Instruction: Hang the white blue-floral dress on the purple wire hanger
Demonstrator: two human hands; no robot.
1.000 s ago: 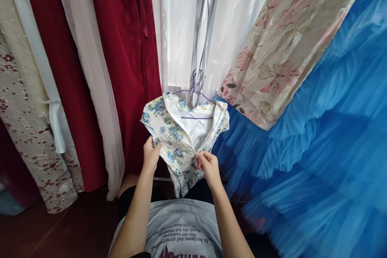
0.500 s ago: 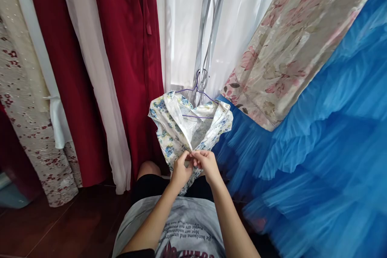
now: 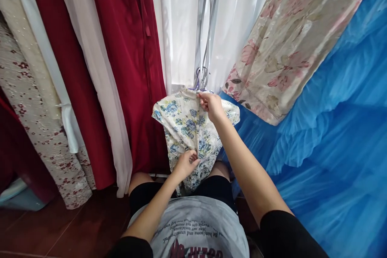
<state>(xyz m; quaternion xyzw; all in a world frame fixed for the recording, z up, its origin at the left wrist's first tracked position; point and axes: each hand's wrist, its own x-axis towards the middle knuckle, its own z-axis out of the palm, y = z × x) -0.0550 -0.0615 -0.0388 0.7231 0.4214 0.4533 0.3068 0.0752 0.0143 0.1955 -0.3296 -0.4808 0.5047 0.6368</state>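
A white dress (image 3: 181,115) with blue and yellow flowers hangs on a thin purple hanger (image 3: 198,83) in front of me. A straight zipper seam (image 3: 198,135) runs down its middle, closed up to the neckline. At the top of that seam, my right hand (image 3: 211,106) is closed in a pinch, apparently on the zipper pull, which is hidden by the fingers. Lower down, my left hand (image 3: 186,164) pinches the fabric beside the seam. The dress's bottom part bunches between my thighs.
Dark red cloth (image 3: 130,68) and pale pink cloth (image 3: 105,88) hang to the left. Grey ribbons (image 3: 205,20) fall before white fabric (image 3: 181,28) behind the hanger. On the right are a floral beige garment (image 3: 272,60) and blue tulle (image 3: 332,161). A tub (image 3: 27,199) stands at lower left.
My right hand has moved up from beside my left hand to the neckline. The dress's V-shaped opening has closed along the seam. My left hand stays low on the dress.
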